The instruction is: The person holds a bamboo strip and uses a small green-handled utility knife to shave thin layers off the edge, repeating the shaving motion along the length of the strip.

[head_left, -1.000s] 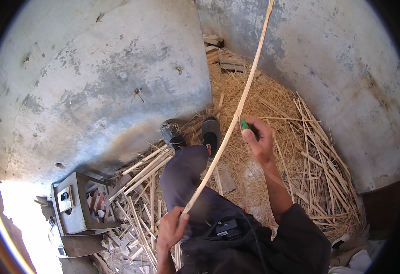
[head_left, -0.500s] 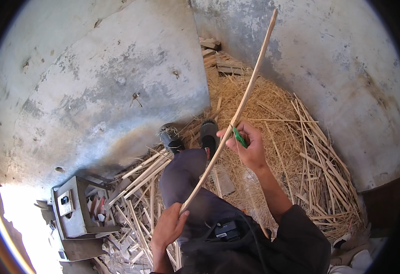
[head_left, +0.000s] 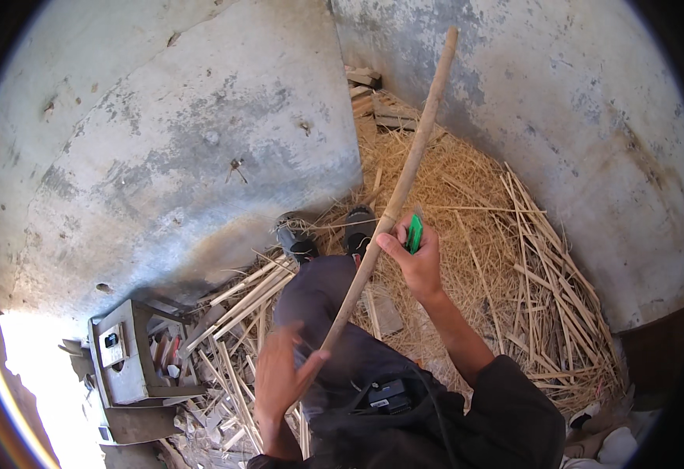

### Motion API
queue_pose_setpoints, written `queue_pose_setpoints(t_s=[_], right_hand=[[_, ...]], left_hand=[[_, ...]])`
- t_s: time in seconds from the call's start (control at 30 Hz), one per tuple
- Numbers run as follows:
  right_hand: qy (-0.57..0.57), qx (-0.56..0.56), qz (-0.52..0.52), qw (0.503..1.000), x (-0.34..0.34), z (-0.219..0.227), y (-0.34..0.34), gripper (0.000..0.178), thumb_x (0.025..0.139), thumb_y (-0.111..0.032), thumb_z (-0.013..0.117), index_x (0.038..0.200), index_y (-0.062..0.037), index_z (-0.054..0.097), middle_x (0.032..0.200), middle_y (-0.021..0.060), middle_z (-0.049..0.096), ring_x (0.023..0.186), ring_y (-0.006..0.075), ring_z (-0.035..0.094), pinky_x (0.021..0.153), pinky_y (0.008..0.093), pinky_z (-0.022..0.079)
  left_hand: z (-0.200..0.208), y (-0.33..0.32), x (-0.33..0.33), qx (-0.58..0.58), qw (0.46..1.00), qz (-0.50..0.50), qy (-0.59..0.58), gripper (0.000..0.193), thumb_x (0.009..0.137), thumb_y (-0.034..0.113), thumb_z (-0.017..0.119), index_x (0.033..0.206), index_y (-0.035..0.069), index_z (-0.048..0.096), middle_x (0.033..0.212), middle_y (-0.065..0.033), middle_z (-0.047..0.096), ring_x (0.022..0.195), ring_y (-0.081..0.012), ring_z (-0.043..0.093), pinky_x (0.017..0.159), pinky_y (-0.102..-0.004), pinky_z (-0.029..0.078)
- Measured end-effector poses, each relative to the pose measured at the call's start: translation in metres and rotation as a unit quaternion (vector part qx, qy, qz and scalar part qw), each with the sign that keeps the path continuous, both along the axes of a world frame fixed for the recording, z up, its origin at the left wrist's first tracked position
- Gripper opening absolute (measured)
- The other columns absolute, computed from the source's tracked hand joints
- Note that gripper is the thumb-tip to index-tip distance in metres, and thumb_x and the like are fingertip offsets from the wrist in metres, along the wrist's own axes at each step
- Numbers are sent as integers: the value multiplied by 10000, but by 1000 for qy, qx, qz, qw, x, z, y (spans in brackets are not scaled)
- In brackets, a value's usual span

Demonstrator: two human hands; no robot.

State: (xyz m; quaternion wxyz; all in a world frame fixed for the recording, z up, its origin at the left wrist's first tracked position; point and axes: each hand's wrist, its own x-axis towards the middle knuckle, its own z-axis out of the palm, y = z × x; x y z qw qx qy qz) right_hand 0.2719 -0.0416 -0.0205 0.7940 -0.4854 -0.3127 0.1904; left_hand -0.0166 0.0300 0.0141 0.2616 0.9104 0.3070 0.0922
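A long, slightly curved bamboo strip [head_left: 404, 184] slants from my lap up toward the far wall, its rounded outer side and a node facing up. At its near end is my left hand [head_left: 281, 377]. The thumb lies against the strip while the raised fingers stand apart, smeared by motion. Farther along, my right hand [head_left: 420, 266] is closed around a green-handled box cutter [head_left: 414, 233], whose blade tip points away from me. The right thumb presses on the strip's side near the node; the fingertips behind are partly hidden.
Shavings [head_left: 467, 227] cover the floor beyond my shoes [head_left: 358, 227]. Split strips [head_left: 557, 305] are piled along the right wall, and more strips [head_left: 244, 301] lie left of my legs. A worn wooden box [head_left: 135, 356] stands at the left. Two walls meet ahead.
The bamboo strip has turned over, from its pale split face to its rounded side, and its far end has shifted slightly left. My left fingers have lifted off it.
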Motion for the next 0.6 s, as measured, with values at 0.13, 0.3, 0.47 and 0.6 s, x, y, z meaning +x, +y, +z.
queue_pose_setpoints(t_s=[0.13,0.3,0.47,0.6], right_hand=[[33,6,14,999,-14,1,1,360,941,-55,797,802,-120,472,767,4,631,703,57,598,610,232,475],[58,36,47,997,-23,-4,10,361,945,-54,797,797,-120,474,789,10,650,721,50,586,636,220,463],[-112,-35,14,993,-15,-5,3,301,926,-132,816,834,-77,535,791,11,658,718,38,582,631,244,450],[-223,-117,-9,968,-10,0,-15,239,924,-213,794,921,-42,628,809,46,675,680,106,633,624,277,474]], left_hand=[[-5,16,33,-133,976,10,-171,502,1054,391,638,1395,33,552,1079,-124,679,1003,-242,674,923,-381,527],[-20,21,72,-467,840,-98,-260,625,1151,495,313,1411,-28,537,1012,-71,648,857,-166,646,832,-326,537],[-18,22,72,-597,778,-53,-189,616,1152,501,310,1289,-28,594,802,19,498,590,-66,449,575,-241,432],[-13,17,73,-500,836,30,-222,513,1150,464,387,1211,12,621,768,54,428,563,-22,382,508,-197,355]])
